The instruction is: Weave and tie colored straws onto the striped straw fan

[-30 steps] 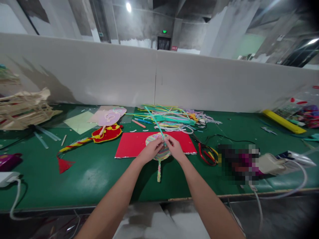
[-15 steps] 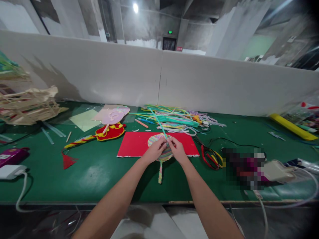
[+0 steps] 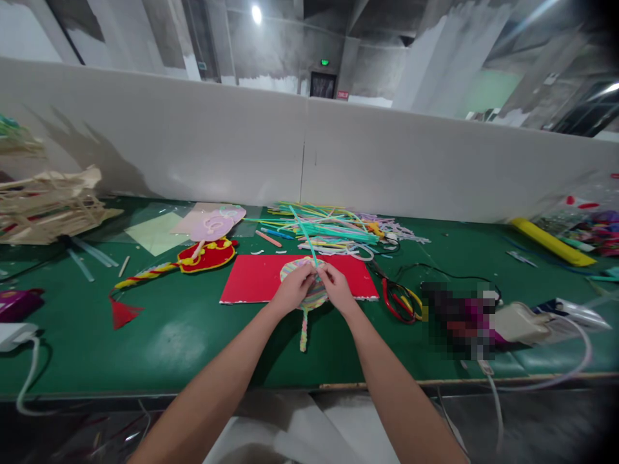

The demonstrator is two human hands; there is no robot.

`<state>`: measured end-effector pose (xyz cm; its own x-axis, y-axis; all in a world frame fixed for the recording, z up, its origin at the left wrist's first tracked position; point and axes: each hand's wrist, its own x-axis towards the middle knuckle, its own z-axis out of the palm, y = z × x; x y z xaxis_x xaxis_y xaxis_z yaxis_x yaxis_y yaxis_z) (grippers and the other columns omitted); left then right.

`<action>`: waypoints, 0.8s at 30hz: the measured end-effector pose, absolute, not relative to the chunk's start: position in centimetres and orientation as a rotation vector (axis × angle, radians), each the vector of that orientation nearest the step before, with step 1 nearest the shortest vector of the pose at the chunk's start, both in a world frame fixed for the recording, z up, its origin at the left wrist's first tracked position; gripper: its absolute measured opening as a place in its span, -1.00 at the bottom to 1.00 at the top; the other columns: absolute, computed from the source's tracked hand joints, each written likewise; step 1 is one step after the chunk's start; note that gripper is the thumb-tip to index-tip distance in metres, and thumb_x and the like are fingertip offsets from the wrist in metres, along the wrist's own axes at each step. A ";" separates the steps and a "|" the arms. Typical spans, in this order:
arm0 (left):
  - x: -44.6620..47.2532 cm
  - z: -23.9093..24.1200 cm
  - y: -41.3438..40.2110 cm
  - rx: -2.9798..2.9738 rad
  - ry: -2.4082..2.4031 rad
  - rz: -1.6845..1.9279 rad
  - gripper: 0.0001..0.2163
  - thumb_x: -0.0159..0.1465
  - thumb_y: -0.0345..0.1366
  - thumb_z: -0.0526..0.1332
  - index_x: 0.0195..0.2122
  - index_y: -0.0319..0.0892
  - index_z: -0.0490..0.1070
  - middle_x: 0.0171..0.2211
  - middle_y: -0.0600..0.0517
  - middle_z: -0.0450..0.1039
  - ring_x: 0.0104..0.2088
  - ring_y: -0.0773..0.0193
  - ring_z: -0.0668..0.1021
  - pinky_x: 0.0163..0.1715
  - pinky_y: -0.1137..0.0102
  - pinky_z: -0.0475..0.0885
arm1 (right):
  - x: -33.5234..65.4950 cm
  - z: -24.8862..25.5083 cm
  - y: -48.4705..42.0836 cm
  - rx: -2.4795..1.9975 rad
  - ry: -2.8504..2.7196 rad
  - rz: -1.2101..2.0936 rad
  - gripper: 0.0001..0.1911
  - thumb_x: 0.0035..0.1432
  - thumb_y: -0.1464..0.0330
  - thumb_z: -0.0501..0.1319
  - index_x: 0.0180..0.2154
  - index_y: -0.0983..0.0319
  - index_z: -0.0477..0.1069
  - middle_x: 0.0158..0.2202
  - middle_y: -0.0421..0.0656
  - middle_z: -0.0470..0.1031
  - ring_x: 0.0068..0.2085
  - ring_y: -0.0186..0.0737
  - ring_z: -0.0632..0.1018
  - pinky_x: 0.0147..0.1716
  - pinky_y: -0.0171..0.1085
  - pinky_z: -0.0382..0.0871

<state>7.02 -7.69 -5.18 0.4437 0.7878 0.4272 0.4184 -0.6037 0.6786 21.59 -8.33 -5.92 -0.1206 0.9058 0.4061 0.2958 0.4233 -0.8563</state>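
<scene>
1. At the far left of the green table we see a wooden frame pile, and near it at the table's front edge a white adapter with its cord.
2. Further right lie a pale green sheet and a pink fan, both towards the far side. Just in front of them is a red and yellow fan, whose braided handle runs left to a red tassel.
3. A red sheet lies flat in the middle of the table.
4. The left hand is closed narrow, its fingertips pressed on the left side of the woven fan.
5. The woven fan is a round striped disc that lies partly on the red sheet's near edge. Its handle points towards us, onto the bare table.
6. A teal strip rises from the fan's top, slanting up and to the far left, and its lower end sits between the two hands.
7. The right hand is also closed narrow and pinches the teal strip at the fan's top, its fingertips almost touching the left hand's.
8. Behind the hands a heap of coloured strips spreads along the far side.
9. Right of the red sheet we see red and yellow loops, though we cannot tell what they are. Beyond them is a white device, and at the far right a yellow tube.
</scene>
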 end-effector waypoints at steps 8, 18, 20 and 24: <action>7.4 -5.2 -7.3 2.146 1.032 0.965 -0.87 0.23 -0.32 -0.06 -0.38 -0.19 0.22 -0.45 0.08 0.26 -0.42 0.36 0.32 -0.38 0.46 0.23 | 21.5 -5.6 -8.6 -1.064 -1.588 0.711 -0.73 0.14 0.18 -0.02 -0.48 0.21 0.22 -0.55 -0.27 0.20 -0.49 -0.34 0.27 -0.46 -0.35 0.15; 7.7 -5.2 -7.6 2.010 1.021 0.991 -0.82 0.24 -0.23 -0.05 -0.41 -0.20 0.21 -0.50 0.11 0.23 -0.47 0.39 0.31 -0.41 0.47 0.24 | 21.4 -5.8 -8.6 -1.123 -1.671 0.542 -0.76 0.17 0.21 -0.05 -0.41 0.19 0.26 -0.47 -0.20 0.29 -0.41 -0.29 0.32 -0.37 -0.32 0.21; 7.6 -5.2 -7.7 2.004 1.027 1.002 -0.83 0.23 -0.24 -0.05 -0.39 -0.20 0.22 -0.48 0.10 0.26 -0.45 0.38 0.32 -0.41 0.46 0.25 | 21.3 -5.9 -8.6 -1.125 -1.689 0.522 -0.75 0.17 0.22 -0.06 -0.41 0.19 0.26 -0.45 -0.19 0.30 -0.39 -0.28 0.32 -0.36 -0.31 0.21; 7.3 -5.4 -7.9 2.012 1.034 1.004 -0.86 0.22 -0.26 -0.03 -0.38 -0.20 0.22 -0.46 0.09 0.28 -0.45 0.38 0.33 -0.41 0.46 0.26 | 21.2 -6.1 -8.6 -1.109 -1.682 0.540 -0.74 0.16 0.20 -0.05 -0.43 0.19 0.27 -0.47 -0.20 0.30 -0.42 -0.29 0.32 -0.38 -0.32 0.22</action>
<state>7.35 -7.85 -5.44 0.3940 0.8575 0.3307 0.3555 -0.4740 0.8056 21.23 -8.64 -6.08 -0.0705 0.8652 0.4965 0.4146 0.4781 -0.7743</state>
